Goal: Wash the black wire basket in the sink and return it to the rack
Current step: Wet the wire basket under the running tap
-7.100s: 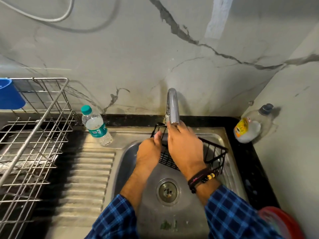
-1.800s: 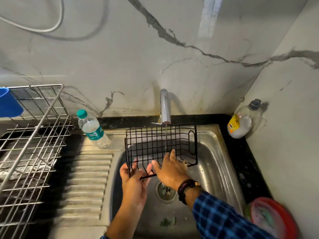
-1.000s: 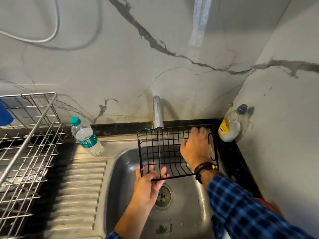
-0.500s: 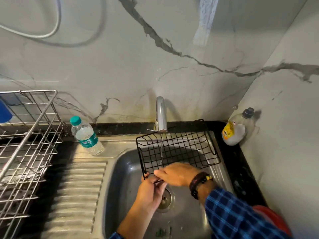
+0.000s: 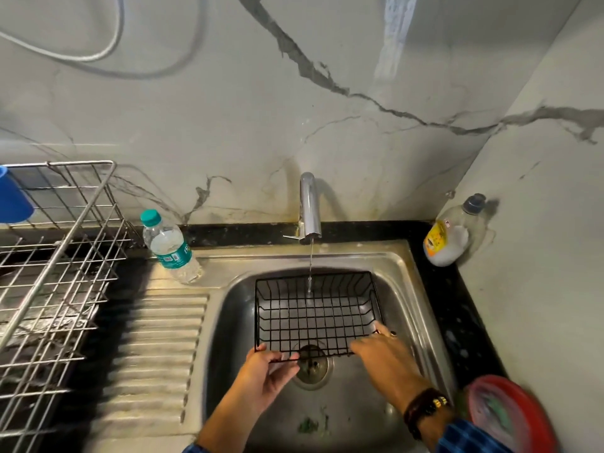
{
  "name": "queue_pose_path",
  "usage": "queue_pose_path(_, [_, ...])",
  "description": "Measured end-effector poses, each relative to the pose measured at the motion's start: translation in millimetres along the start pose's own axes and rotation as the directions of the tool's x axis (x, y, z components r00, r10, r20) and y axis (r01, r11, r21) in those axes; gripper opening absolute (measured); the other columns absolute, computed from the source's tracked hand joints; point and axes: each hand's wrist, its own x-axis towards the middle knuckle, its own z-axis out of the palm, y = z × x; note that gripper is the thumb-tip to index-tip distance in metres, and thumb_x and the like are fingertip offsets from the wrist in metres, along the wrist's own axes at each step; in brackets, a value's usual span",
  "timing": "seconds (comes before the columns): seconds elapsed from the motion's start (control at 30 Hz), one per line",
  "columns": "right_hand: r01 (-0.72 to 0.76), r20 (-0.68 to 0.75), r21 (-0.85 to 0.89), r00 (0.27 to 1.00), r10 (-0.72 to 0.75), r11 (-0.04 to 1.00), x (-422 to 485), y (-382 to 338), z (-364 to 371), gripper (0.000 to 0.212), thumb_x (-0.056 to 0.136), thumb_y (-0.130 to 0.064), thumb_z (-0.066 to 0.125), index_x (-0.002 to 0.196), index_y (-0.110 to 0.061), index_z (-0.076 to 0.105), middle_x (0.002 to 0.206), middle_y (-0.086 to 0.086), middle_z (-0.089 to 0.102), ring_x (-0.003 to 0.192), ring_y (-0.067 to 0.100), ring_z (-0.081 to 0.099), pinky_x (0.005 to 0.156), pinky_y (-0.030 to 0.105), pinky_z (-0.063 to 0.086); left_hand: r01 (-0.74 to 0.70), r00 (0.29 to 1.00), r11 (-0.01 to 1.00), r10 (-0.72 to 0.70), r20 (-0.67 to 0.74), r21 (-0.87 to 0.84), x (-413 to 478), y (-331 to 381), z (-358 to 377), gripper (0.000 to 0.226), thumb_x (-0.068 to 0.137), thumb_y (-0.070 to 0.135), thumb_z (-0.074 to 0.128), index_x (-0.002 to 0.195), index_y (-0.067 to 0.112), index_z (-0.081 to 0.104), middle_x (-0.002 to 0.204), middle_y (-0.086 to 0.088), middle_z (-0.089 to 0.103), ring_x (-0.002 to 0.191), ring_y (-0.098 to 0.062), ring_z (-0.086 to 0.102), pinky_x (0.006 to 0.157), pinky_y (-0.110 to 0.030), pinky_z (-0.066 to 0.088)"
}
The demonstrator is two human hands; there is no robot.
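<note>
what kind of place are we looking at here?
Likely a home kitchen wash-up corner: steel sink with a ribbed drainboard, a running tap at the wall, and a wire dish rack beside it.

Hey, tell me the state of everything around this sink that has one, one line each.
Chrome tap: on, thin stream running.
Black wire basket: empty, held under the stream.
Left hand: pinches the basket's near edge.
Right hand: grips the basket's near right corner.
Clear water bottle with teal cap: capped, upright.
Clear soap bottle with dark cap: capped, partly full.
Steel sink: drain unplugged.
</note>
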Motion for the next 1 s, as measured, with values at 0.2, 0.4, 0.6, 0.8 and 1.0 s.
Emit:
queue_pose_path(0.2, [-0.110, 0.142, 0.062, 0.985, 0.100, 0.992, -20.6, -4.7, 31.7, 0.047, 0.099, -0.007, 0.052, 0.142, -0.028, 0.051, 0.117, 0.003, 0.069, 0.135, 0.023, 0.048, 0.124, 0.043, 0.015, 0.010, 0.994, 0.914, 0.036, -0.105, 0.405, 14.9, -16.9, -9.4, 0.008, 0.102, 0.014, 0.053, 0.108, 0.010, 0.054, 0.102, -0.023, 0.068, 0.083, -0.028, 0.067, 0.076, -0.049, 0.059])
queue_pose_path(0.4, [-0.127, 0.100, 0.117, 0.988, 0.115, 0.985, -54.8, -7.8, 37.5, 0.036, 0.100, -0.015, 0.054, 0.134, -0.027, 0.056, 0.119, 0.002, 0.069, 0.136, 0.022, 0.047, 0.121, 0.039, 0.003, -0.042, 0.989, 0.768, 0.124, -0.084, 0.639, 19.7, -22.8, -43.0, 0.051, 0.086, 0.010, 0.075, 0.128, 0.008, 0.046, 0.119, -0.015, 0.060, 0.103, -0.032, 0.065, 0.087, -0.047, 0.057])
queue_pose_path(0.6, [-0.116, 0.016, 0.169, 0.993, 0.115, 0.979, -69.2, -13.5, 25.7, 0.037, 0.097, -0.011, 0.059, 0.130, -0.029, 0.060, 0.123, -0.004, 0.068, 0.135, 0.015, 0.048, 0.111, 0.029, -0.007, -0.158, 0.964, 0.618, 0.265, -0.014, 0.770, 7.4, -22.5, -22.8, 0.017, 0.093, 0.019, 0.067, 0.106, 0.012, 0.060, 0.102, -0.009, 0.066, 0.095, -0.027, 0.064, 0.083, -0.045, 0.054])
queue_pose_path(0.8, [-0.017, -0.037, 0.158, 0.999, 0.023, 0.987, -90.3, 4.0, 9.0, 0.046, 0.095, -0.012, 0.060, 0.135, -0.033, 0.052, 0.138, -0.007, 0.058, 0.139, 0.012, 0.041, 0.124, 0.036, 0.007, -0.223, 0.971, 0.791, 0.232, 0.058, 0.570, -13.5, -17.3, -14.2, 0.037, 0.086, 0.028, 0.077, 0.103, -0.003, 0.066, 0.068, -0.012, 0.066, 0.061, -0.024, 0.067, 0.054, -0.033, 0.058])
queue_pose_path(1.0, [-0.077, -0.486, 0.549, 0.780, 0.393, 0.832, -155.9, 42.1, -17.7, 0.013, 0.097, -0.032, 0.058, 0.107, -0.033, 0.067, 0.109, -0.014, 0.067, 0.098, 0.004, 0.063, 0.085, 0.025, 0.051, -0.329, 0.930, 0.801, 0.367, 0.025, 0.501, -49.9, -14.0, -1.6, 0.064, 0.084, 0.074, 0.052, 0.084, 0.010, 0.057, 0.067, -0.001, 0.047, 0.046, -0.011, 0.041, 0.042, -0.024, 0.035])
